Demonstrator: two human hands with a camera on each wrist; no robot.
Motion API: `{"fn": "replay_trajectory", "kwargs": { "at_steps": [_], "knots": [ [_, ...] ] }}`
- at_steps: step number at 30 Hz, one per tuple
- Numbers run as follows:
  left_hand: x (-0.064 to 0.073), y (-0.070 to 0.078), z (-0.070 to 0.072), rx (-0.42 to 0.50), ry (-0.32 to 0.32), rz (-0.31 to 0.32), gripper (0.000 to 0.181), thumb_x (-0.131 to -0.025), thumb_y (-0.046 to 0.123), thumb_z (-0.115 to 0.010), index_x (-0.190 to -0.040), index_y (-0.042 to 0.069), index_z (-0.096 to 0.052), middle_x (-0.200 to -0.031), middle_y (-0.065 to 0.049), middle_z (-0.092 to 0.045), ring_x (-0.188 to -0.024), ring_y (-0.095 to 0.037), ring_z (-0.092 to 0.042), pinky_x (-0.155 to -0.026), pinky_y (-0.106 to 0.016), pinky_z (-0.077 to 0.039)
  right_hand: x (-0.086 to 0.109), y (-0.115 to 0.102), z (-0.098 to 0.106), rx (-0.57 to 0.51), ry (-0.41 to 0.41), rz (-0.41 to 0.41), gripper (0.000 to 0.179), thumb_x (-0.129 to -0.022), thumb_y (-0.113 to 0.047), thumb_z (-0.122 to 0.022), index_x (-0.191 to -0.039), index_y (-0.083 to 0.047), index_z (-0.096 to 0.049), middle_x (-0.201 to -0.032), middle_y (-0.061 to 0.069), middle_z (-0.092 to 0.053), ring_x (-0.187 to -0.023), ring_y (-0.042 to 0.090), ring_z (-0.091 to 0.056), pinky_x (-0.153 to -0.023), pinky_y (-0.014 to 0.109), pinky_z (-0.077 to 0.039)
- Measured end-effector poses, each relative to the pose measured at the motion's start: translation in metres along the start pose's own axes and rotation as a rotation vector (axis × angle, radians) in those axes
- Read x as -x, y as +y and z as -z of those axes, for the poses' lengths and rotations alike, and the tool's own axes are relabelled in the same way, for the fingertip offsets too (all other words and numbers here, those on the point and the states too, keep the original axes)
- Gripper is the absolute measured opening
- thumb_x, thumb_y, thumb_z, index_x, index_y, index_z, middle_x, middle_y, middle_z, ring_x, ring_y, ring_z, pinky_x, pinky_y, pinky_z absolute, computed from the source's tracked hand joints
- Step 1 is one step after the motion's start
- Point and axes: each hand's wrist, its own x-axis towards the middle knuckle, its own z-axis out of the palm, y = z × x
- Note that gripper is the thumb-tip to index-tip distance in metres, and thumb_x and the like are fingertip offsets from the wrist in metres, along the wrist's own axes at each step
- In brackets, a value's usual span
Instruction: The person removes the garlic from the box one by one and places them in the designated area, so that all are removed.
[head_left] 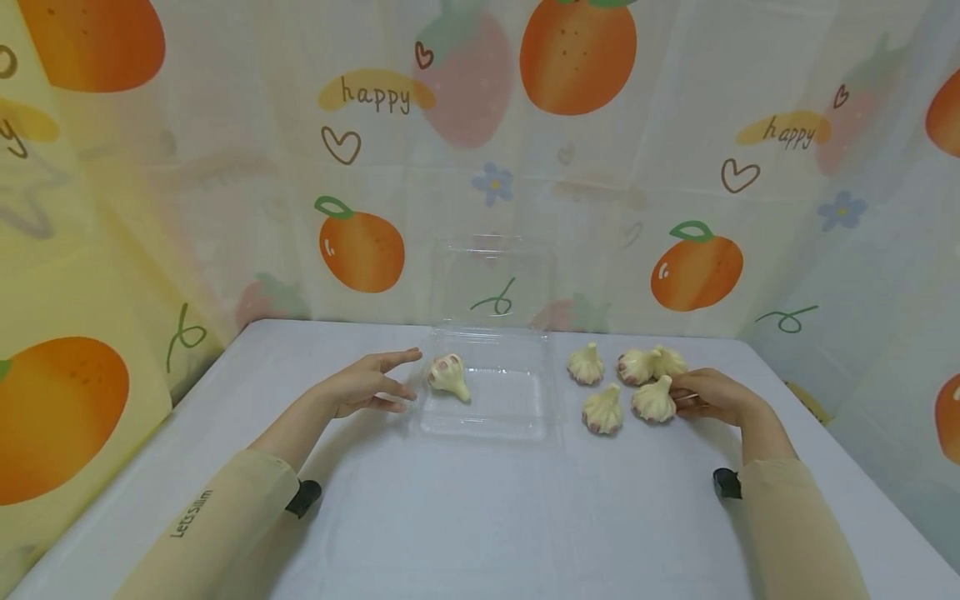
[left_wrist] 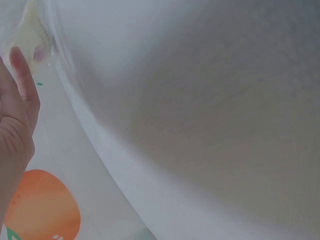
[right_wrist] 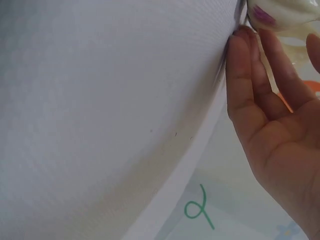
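A clear plastic box [head_left: 506,400] with its lid [head_left: 491,283] raised stands at the middle of the table, one garlic bulb [head_left: 447,377] lying in its left part. Just left of the box is my left hand [head_left: 363,387], fingers spread and nothing in them. In the left wrist view its fingers [left_wrist: 26,92] are at the edge, near the bulb. On the right, my right hand [head_left: 712,398] reaches to a garlic bulb [head_left: 652,401]. The right wrist view has nearly straight fingers [right_wrist: 239,75] beside a bulb [right_wrist: 285,12]; contact is hard to tell.
More garlic bulbs lie right of the box: one at the back [head_left: 586,364], one in front [head_left: 603,410], and two side by side, the left one [head_left: 637,367] partly covering the other [head_left: 669,361]. A fruit-print curtain [head_left: 570,192] hangs behind the white table [head_left: 465,517].
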Motion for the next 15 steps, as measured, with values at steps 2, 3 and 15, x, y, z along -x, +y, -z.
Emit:
{"fn": "replay_trajectory", "kwargs": {
  "at_steps": [2,3,15],
  "knots": [
    [-0.001,-0.001,0.001,0.000,-0.003,0.000,0.078,-0.090,0.002,-0.063,-0.158,0.014,-0.025,-0.169,-0.008,-0.004,-0.097,-0.011,-0.066,-0.082,-0.024,-0.060,0.001,-0.001,0.000,-0.001,0.017,-0.001,0.051,-0.104,-0.030,-0.044,-0.132,0.013,-0.050,-0.099,-0.005,-0.065,-0.091,0.005,-0.062,-0.086,0.023,-0.058],
    [-0.001,-0.002,0.001,0.000,-0.005,0.001,0.078,-0.090,0.002,-0.063,-0.158,0.014,-0.025,-0.169,-0.008,-0.004,-0.098,-0.011,-0.066,-0.083,-0.024,-0.060,0.001,-0.001,0.000,-0.003,0.027,0.000,0.051,-0.104,-0.030,-0.045,-0.132,0.013,-0.051,-0.098,-0.006,-0.066,-0.090,0.005,-0.062,-0.086,0.023,-0.058],
    [-0.001,-0.001,0.001,0.014,-0.014,-0.008,0.079,-0.090,0.001,-0.063,-0.158,0.013,-0.024,-0.169,-0.009,-0.003,-0.098,-0.011,-0.066,-0.083,-0.024,-0.060,0.008,-0.018,0.002,-0.164,0.379,0.040,0.062,-0.103,-0.036,-0.047,-0.144,0.010,-0.040,-0.082,-0.025,-0.065,-0.084,-0.004,-0.064,-0.077,0.014,-0.057]
  ]
}}
